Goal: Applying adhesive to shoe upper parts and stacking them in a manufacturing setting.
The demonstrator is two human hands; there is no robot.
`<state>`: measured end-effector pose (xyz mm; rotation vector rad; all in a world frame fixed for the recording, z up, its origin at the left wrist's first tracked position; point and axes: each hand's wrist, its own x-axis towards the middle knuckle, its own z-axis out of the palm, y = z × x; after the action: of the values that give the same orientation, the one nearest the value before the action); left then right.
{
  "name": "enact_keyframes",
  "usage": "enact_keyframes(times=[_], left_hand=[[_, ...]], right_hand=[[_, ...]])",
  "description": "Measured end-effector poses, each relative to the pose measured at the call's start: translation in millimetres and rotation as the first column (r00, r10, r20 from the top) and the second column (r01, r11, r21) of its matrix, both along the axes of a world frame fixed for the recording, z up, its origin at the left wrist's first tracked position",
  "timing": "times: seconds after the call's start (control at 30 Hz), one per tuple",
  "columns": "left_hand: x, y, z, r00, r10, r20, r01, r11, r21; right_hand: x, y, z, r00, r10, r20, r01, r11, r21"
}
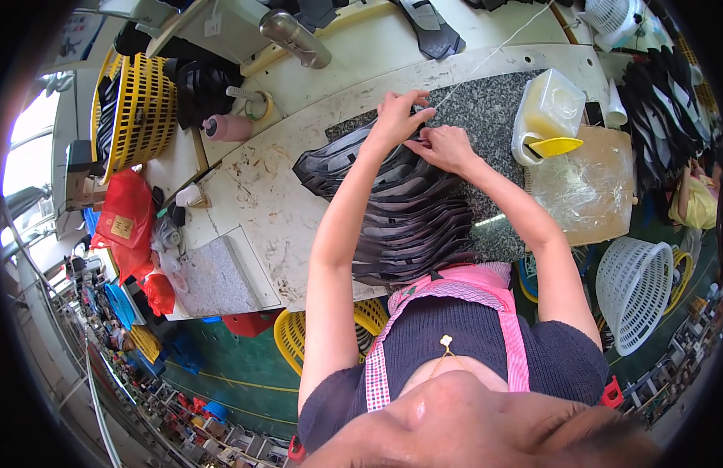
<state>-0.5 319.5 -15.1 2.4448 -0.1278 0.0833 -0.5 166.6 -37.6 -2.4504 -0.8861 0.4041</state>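
A row of overlapping dark shoe-upper pieces fans across the table from the far side down to my apron. My left hand is at the far end of the row, its fingers bent around the edge of a black shoe upper. Close by on the right, my right hand pinches the same dark piece between thumb and fingers. My fingers partly hide that piece. Beneath the row lies a speckled dark stone slab. A white thread runs from near my hands toward the far edge.
Right of my hands stand a clear glue container with a yellow-handled tool and a plastic-wrapped board. On the left are a steel flask, a pink bottle, a yellow basket and a grey slab. A white basket is at right.
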Motion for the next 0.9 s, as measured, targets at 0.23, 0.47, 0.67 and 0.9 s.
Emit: enact_keyframes(times=[0.23,0.47,0.67,0.9], left_hand=[[-1,2,12,0.946,0.056,-0.319,-0.17,0.924,-0.343],[-77,20,27,0.922,0.046,-0.385,-0.287,0.748,-0.598],[-181,20,44,0.766,-0.26,-0.588,-0.156,0.813,-0.562],[-188,59,19,0.839,0.459,-0.292,-0.538,0.781,-0.318]], right_hand=[[1,2,-8,0.998,0.032,0.045,-0.032,0.999,0.006],[-23,-42,41,0.97,0.033,0.241,-0.106,0.948,0.299],[-59,-49,66,0.973,0.207,0.1,-0.229,0.897,0.379],[-60,-25,46,0.947,-0.077,-0.311,0.195,0.91,0.366]])
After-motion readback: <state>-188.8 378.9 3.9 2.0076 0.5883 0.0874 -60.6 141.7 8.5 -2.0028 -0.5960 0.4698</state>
